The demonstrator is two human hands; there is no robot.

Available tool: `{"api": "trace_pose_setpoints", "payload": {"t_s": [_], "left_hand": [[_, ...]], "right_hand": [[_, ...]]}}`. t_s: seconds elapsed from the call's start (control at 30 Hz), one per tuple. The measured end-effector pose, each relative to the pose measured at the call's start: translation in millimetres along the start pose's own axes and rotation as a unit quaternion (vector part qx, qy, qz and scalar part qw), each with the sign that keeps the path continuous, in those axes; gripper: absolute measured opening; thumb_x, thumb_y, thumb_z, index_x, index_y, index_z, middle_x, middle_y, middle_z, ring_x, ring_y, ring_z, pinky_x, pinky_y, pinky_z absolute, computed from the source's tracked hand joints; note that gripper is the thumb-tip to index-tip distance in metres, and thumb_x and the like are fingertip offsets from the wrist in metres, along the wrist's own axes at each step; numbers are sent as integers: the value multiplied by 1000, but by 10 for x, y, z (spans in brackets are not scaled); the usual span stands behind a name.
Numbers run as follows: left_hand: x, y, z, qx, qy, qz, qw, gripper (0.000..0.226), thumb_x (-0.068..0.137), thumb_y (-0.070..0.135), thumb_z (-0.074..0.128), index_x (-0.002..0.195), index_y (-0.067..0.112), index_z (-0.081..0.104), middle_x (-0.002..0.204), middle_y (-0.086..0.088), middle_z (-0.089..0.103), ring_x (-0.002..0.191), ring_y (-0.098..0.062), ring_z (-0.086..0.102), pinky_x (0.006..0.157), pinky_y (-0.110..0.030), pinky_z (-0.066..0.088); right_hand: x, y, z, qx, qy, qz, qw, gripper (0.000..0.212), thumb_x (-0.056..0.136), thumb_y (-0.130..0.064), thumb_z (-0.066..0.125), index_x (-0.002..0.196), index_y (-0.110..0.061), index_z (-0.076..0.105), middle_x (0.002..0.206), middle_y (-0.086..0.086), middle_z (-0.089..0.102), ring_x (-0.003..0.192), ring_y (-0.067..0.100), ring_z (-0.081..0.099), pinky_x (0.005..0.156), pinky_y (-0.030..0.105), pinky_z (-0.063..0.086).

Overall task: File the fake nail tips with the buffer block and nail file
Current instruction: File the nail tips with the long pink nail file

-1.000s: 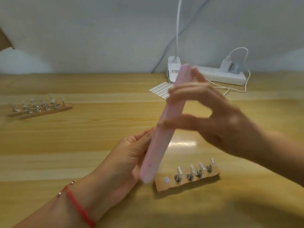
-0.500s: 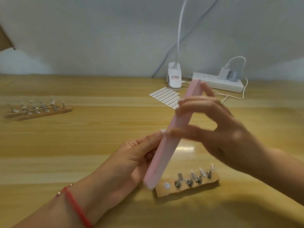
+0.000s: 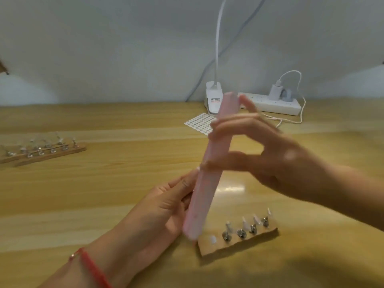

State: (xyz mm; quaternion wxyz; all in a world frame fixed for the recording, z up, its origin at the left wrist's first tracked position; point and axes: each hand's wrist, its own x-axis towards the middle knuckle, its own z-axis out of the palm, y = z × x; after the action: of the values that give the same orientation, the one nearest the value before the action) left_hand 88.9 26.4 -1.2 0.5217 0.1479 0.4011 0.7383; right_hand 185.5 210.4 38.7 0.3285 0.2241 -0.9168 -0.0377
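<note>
My right hand (image 3: 270, 159) grips a long pink buffer block (image 3: 209, 183) between thumb and fingers and holds it steeply tilted over the table, blurred. Behind the block's lower half, my left hand (image 3: 158, 210) has its fingertips at the block's edge. They pinch a small pale nail tip (image 3: 198, 168) that is mostly hidden. Below the block lies a wooden holder (image 3: 239, 244) with several fake nail tips (image 3: 256, 220) standing on metal pegs.
Two more wooden holders (image 3: 47, 153) with nail tips lie at the far left. A white sticker sheet (image 3: 198, 122), a clip lamp base (image 3: 214, 100) and a power strip (image 3: 274, 104) with a charger and cable sit at the back by the wall.
The buffer block's upper end swung right and down, then back left and up, rubbing along my left fingertips. My left hand stayed in place.
</note>
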Motion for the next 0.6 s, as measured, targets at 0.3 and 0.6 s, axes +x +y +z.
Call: {"api": "trace_pose_setpoints", "payload": {"t_s": [0.3, 0.6], "left_hand": [[19, -22, -83, -19, -10, -5, 1000, 49, 34, 28, 97, 76, 10, 79, 72, -4, 72, 59, -9, 66, 60, -22, 57], [21, -48, -37, 5, 3, 2, 1000, 20, 56, 19, 70, 72, 12, 79, 65, -5, 71, 52, -11, 66, 51, -22, 57]], "right_hand": [[10, 21, -83, 17, 5, 73, 997, 37, 94, 6, 55, 120, -19, 63, 122, 13, 58, 121, 28, 51, 112, 68, 26], [-41, -95, 30, 42, -7, 69, 997, 36, 96, 1, 49, 120, -19, 67, 123, 16, 54, 122, 32, 52, 110, 68, 30]]}}
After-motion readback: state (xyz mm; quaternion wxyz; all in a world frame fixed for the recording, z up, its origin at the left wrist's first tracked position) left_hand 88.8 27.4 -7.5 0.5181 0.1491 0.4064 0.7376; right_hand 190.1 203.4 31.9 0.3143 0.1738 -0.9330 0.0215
